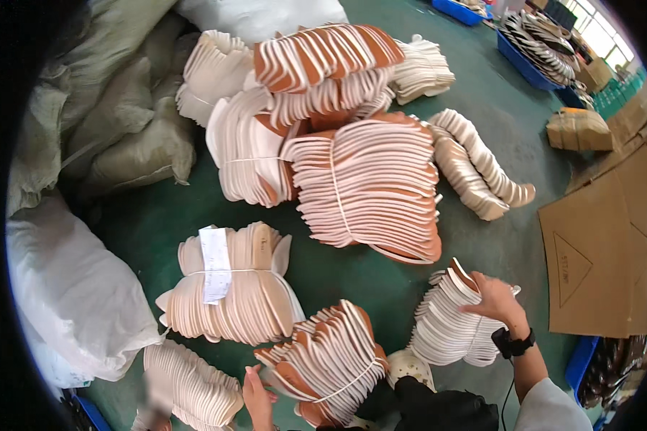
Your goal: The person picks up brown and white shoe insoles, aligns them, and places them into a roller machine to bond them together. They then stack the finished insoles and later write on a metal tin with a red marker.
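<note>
On the green floor lie tied bundles of shoe insoles, white-edged with tan or pale faces. My right hand [497, 298] curls over the upper side of a white insole bundle [449, 323] at the lower right, thumb apart from the fingers. Low in the middle, my left hand [257, 399] has its fingers apart, beside a tan-and-white insole bundle [331, 359]; whether it touches the bundle cannot be made out. A pale insole bundle [194, 381] is left of that hand, partly behind a blurred patch. Above it sits a bundle with a paper slip [216, 262].
A large heap of insole bundles [366, 187] fills the upper middle. Two curved stacks [482, 172] lie right of it. Woven sacks [122, 122] and a white sack [72, 287] line the left. Cardboard [589, 258] and a blue crate [521, 61] are on the right.
</note>
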### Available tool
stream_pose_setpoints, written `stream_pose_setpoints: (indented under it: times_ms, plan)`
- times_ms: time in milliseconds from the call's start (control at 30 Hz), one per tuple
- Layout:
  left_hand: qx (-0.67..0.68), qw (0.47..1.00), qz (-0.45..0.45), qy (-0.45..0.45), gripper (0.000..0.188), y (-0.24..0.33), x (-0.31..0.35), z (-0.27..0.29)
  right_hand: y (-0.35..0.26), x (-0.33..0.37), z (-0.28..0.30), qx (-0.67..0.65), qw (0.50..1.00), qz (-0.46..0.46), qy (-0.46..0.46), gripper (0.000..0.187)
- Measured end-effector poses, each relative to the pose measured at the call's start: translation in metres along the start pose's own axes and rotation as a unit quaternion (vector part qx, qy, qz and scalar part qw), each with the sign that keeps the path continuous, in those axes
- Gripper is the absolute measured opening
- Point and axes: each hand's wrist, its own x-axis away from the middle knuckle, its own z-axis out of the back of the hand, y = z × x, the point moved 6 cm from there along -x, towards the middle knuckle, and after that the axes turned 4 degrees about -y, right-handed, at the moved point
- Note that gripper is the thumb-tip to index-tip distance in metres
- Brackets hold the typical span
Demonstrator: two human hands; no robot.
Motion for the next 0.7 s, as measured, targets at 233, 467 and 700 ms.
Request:
stream_pose_setpoints:
  times_ms: [233, 467, 700]
  plan:
    - [-0.059, 0.953, -0.152, 0.255, 0.075, 0.065, 0.036, 0.007, -0.12, -0.053, 0.124, -0.237, 0.874, 0.169, 0.39, 0.088]
    - [-0.153, 0.895, -0.381, 0.172, 0.09, 0.214, 0.038, 0.017, -0.122, -0.14, 0.095, -0.45, 0.837, 0.195, 0.242, 0.098]
    - [-0.002, 0.949, -0.302, -0.084, 0.098, 0.344, -0.052, -0.027, -0.112, -0.036, 0.004, -0.249, 0.902, 0.102, 0.337, 0.1]
